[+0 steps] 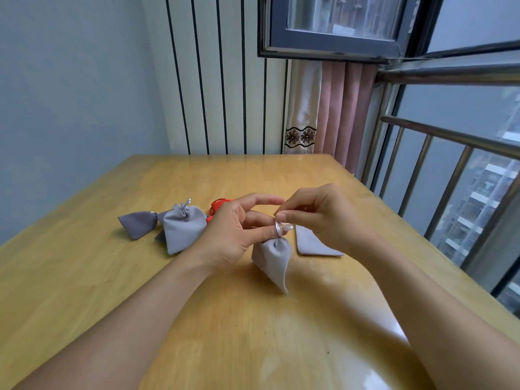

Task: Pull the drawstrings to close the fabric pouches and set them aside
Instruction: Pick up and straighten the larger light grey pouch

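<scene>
A light grey pouch (272,258) hangs over the table's middle, its neck gathered tight. My left hand (230,229) holds it at the neck, where a silver drawstring (278,229) is wound around a finger. My right hand (320,218) pinches the drawstring's end just above the neck. To the left, a closed light grey pouch (183,228) lies on the table with a dark grey closed pouch (138,223) beside it. A flat, open grey pouch (312,244) lies under my right hand. A red pouch (218,205) peeks out behind my left hand, mostly hidden.
The wooden table (225,319) has a wall along its left and far sides. A metal railing (450,170) and a window run along its right edge. Pink curtains (343,108) hang at the far right corner.
</scene>
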{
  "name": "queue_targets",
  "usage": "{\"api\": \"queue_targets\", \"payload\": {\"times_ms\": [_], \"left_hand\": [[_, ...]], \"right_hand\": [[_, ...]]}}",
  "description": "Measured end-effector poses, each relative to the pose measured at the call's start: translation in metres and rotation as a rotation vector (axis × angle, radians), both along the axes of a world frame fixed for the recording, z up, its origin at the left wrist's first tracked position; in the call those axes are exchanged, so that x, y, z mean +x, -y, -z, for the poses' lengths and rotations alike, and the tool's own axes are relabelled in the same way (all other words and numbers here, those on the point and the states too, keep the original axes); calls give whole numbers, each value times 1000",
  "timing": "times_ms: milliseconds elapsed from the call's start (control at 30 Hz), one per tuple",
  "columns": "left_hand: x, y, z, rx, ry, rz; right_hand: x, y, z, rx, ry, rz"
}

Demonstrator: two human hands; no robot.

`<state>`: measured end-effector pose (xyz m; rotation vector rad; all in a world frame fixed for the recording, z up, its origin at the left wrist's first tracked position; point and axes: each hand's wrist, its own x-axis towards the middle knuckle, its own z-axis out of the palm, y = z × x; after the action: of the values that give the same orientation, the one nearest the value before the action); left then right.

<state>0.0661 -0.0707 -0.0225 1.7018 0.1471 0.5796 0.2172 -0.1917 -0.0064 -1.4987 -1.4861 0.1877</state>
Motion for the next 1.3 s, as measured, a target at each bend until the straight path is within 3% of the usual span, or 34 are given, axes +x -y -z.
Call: {"api": "queue_targets", "payload": {"times_ms": [100,267,467,700,867,1167,1300], "left_hand": [[1,-1,-1,-88,43,6],[4,-1,3,-84,135,-130],[7,9,6,-42,196,-267],[8,18,7,-170,183,-322],[8,22,5,-271,179,-368],[5,20,8,41,198,-572],[6,16,4,-36,205,-521]], "right_hand": [[0,-1,1,2,-228,-73],[-3,-5,7,-21,-429,-36],[-7,-7,11,-13,-516,29],[-11,-9,12,-16,-571,45],[-13,-7,9,-7,-494,6],[-17,-8,15,-66,-590,-40],[-12,-9,18,-81,-665,-75]]}}
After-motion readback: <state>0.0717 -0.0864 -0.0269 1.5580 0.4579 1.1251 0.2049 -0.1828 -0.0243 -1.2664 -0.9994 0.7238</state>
